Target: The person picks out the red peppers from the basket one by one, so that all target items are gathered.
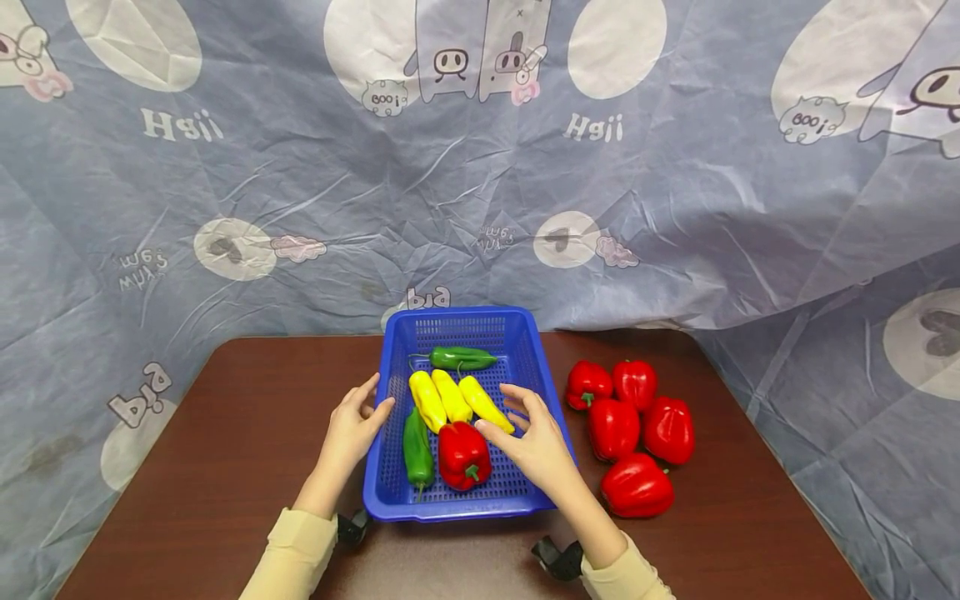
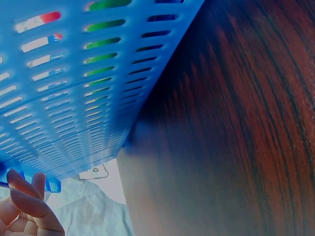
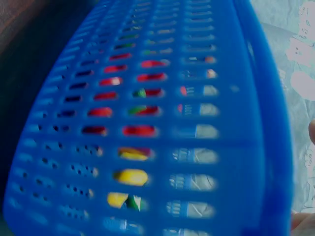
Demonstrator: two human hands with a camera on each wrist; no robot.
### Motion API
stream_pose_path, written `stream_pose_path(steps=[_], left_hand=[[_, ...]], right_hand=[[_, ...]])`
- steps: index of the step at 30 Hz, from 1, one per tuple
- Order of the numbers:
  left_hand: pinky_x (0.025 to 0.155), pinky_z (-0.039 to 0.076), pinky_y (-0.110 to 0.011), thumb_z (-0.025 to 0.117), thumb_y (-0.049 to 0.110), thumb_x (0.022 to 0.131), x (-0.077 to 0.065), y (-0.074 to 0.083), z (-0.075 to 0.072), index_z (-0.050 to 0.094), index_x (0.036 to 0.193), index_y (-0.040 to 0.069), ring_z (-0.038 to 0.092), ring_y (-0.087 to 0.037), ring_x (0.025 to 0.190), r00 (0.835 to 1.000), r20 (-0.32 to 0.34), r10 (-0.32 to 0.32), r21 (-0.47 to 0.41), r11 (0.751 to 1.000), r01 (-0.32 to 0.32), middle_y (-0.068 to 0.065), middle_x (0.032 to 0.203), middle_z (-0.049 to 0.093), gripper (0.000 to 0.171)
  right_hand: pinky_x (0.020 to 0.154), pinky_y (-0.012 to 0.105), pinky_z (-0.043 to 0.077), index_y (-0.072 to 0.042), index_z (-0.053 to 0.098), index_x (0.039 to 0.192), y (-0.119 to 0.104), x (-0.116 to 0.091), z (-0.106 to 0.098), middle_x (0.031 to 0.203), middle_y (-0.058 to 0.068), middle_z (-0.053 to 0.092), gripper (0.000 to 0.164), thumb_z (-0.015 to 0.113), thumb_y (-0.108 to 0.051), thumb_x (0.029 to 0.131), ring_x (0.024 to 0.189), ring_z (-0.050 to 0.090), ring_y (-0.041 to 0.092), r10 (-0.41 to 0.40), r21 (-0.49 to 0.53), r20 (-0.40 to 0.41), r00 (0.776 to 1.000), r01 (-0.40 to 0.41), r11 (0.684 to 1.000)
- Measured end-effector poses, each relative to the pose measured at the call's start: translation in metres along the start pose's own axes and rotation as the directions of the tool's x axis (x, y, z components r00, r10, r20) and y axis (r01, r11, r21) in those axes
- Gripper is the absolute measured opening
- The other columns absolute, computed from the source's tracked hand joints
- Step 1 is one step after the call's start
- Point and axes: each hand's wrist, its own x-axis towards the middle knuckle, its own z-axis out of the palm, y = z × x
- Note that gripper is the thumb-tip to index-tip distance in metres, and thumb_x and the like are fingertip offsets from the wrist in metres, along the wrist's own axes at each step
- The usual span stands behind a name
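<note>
A blue slotted basket (image 1: 457,321) stands on the brown table (image 1: 247,433). It holds a red bell pepper (image 1: 463,454), three yellow peppers (image 1: 450,398) and two green peppers (image 1: 417,450). My left hand (image 1: 356,425) rests against the basket's left rim, thumb on top and fingers (image 2: 24,201) touching the lip (image 2: 49,186), only lightly bent. My right hand (image 1: 528,433) hovers over the right rim with its fingers spread and the thumb near a yellow pepper, gripping nothing. Both wrist views are filled by the basket's wall (image 3: 162,128), with the peppers' colours showing through the slots.
Several red bell peppers (image 1: 633,429) lie in a cluster on the table right of the basket. A blue printed cloth (image 1: 480,183) hangs behind and drapes past the table's sides. Bare tabletop lies left of the basket.
</note>
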Motion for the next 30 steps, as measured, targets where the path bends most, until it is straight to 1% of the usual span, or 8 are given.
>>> stream_pose_path(steps=[6, 11, 16, 20, 26, 30], left_hand=[[0.062, 0.046, -0.024, 0.068, 0.024, 0.094, 0.001, 0.002, -0.001, 0.049, 0.144, 0.003, 0.059, -0.018, 0.077, 1.000, 0.007, 0.001, 0.002, 1.000, -0.001, -0.018, 0.118, 0.064, 0.057], [0.062, 0.046, -0.023, 0.068, 0.024, 0.094, 0.001, 0.002, -0.001, 0.049, 0.144, 0.002, 0.060, -0.019, 0.077, 1.000, 0.009, 0.002, 0.005, 1.000, -0.002, -0.019, 0.118, 0.063, 0.057], [0.062, 0.047, -0.023, 0.068, 0.023, 0.094, 0.001, 0.002, 0.000, 0.049, 0.143, 0.002, 0.060, -0.020, 0.078, 1.000, 0.006, 0.004, 0.004, 1.000, -0.004, -0.020, 0.118, 0.063, 0.057], [0.062, 0.047, -0.024, 0.068, 0.023, 0.094, 0.001, 0.002, 0.000, 0.049, 0.144, 0.002, 0.061, -0.020, 0.079, 1.000, 0.007, 0.004, 0.004, 1.000, -0.004, -0.020, 0.119, 0.063, 0.057], [0.063, 0.047, -0.024, 0.067, 0.025, 0.094, 0.001, 0.000, -0.001, 0.049, 0.144, 0.003, 0.061, -0.020, 0.079, 1.000, 0.011, -0.008, 0.008, 1.000, 0.008, -0.019, 0.121, 0.063, 0.058], [0.063, 0.047, -0.024, 0.067, 0.026, 0.094, 0.001, -0.002, 0.000, 0.049, 0.144, 0.004, 0.060, -0.019, 0.079, 1.000, 0.011, -0.007, 0.012, 1.000, 0.007, -0.019, 0.121, 0.063, 0.058]], right_hand=[[0.106, 0.049, 0.043, -0.010, 0.049, 0.139, 0.003, 0.001, 0.011, 0.141, 0.013, 0.049, 0.067, 0.078, -0.034, 0.083, 0.131, 0.050, 0.032, 0.007, -0.034, 0.024, 1.000, -0.006, 0.999], [0.104, 0.050, 0.045, -0.006, 0.049, 0.137, 0.006, 0.002, 0.019, 0.139, 0.016, 0.049, 0.068, 0.079, -0.034, 0.083, 0.129, 0.051, 0.037, -0.005, -0.045, 0.042, 0.999, 0.007, 0.999], [0.105, 0.051, 0.044, -0.004, 0.050, 0.137, 0.009, 0.004, 0.027, 0.137, 0.018, 0.051, 0.070, 0.080, -0.036, 0.081, 0.126, 0.052, 0.038, -0.016, -0.087, 0.054, 0.998, 0.021, 0.996], [0.103, 0.052, 0.045, -0.005, 0.051, 0.136, 0.010, 0.006, 0.034, 0.135, 0.018, 0.052, 0.074, 0.081, -0.041, 0.078, 0.124, 0.054, 0.037, -0.016, -0.166, 0.057, 0.998, 0.026, 0.986], [0.093, 0.054, 0.050, -0.001, 0.050, 0.136, 0.012, 0.008, 0.043, 0.134, 0.021, 0.051, 0.081, 0.081, -0.045, 0.075, 0.118, 0.055, 0.037, -0.011, -0.268, 0.064, 0.998, 0.028, 0.963], [0.086, 0.052, 0.053, 0.001, 0.050, 0.134, 0.013, 0.009, 0.048, 0.127, 0.022, 0.053, 0.084, 0.083, -0.045, 0.073, 0.111, 0.056, 0.036, 0.003, -0.330, 0.056, 0.998, 0.016, 0.944]])
